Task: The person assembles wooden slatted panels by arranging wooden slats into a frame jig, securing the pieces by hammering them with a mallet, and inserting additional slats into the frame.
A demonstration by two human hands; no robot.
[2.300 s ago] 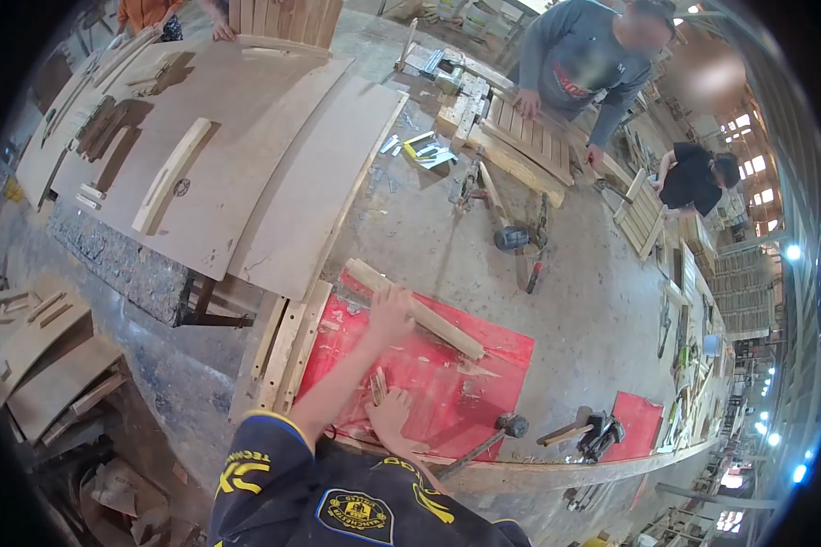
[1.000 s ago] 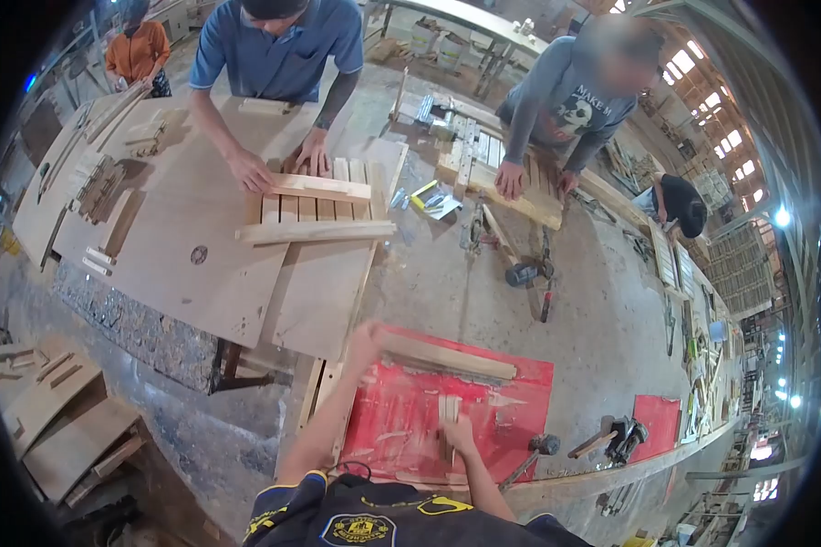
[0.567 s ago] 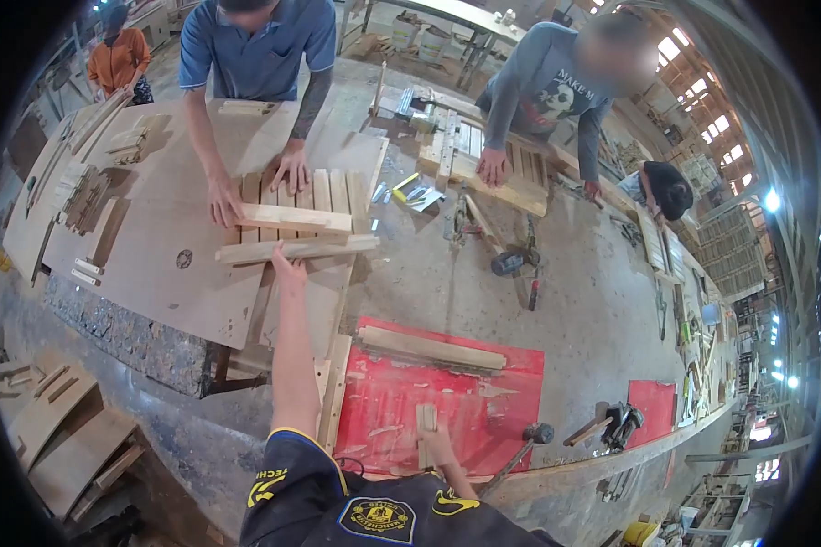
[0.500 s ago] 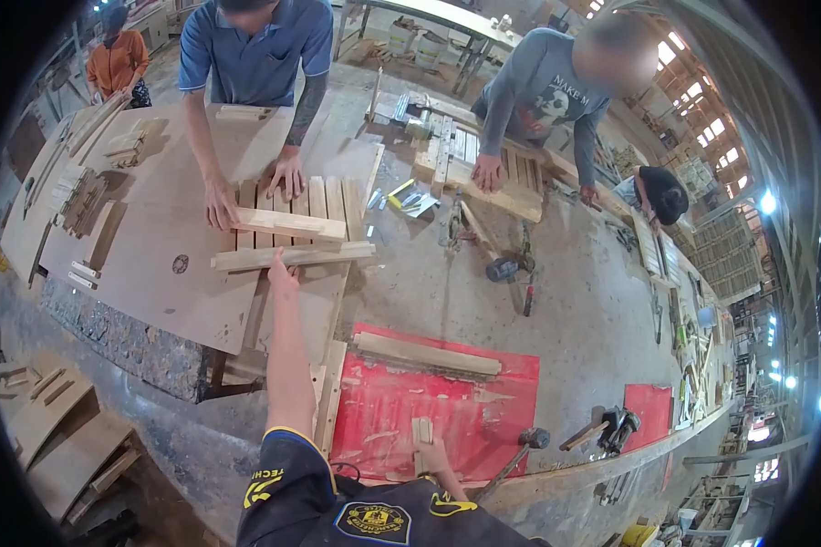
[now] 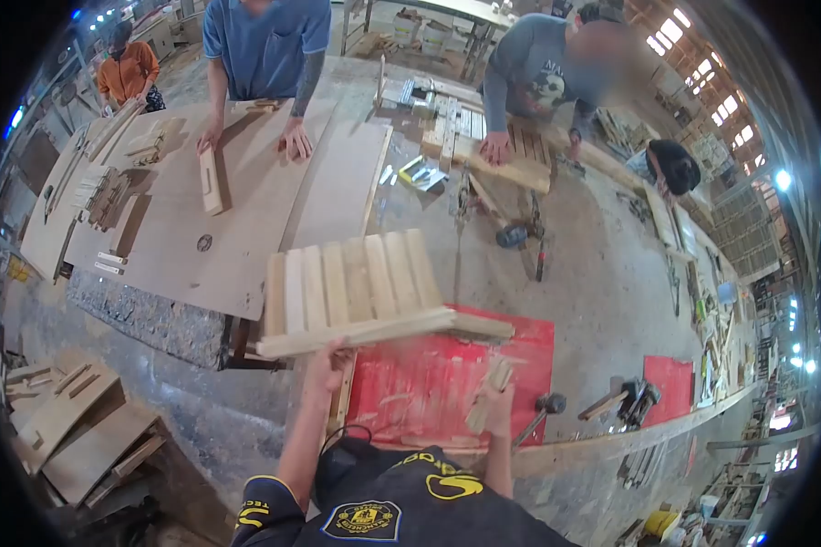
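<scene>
My left hand (image 5: 335,356) is closed on the near rail of a slatted wooden panel (image 5: 345,284). The panel is lifted, its several slats pointing away from me, above the table edge and the red sheet (image 5: 401,369). In my right hand (image 5: 495,410) are several short wooden slats (image 5: 489,387), gripped over the red sheet. A long wooden rail (image 5: 483,325) lies at the sheet's far edge, partly hidden by the panel.
Across the brown board (image 5: 255,210), a co-worker in blue (image 5: 269,50) holds a wooden rail (image 5: 211,182). Another co-worker in grey (image 5: 529,77) leans over a slatted piece. A mallet (image 5: 549,403) lies right of my right hand; another mallet (image 5: 511,235) lies farther back.
My left hand has pulled the slatted panel off the board toward me. The co-worker in blue has drawn a separate rail back. My right hand has risen slightly with its slats.
</scene>
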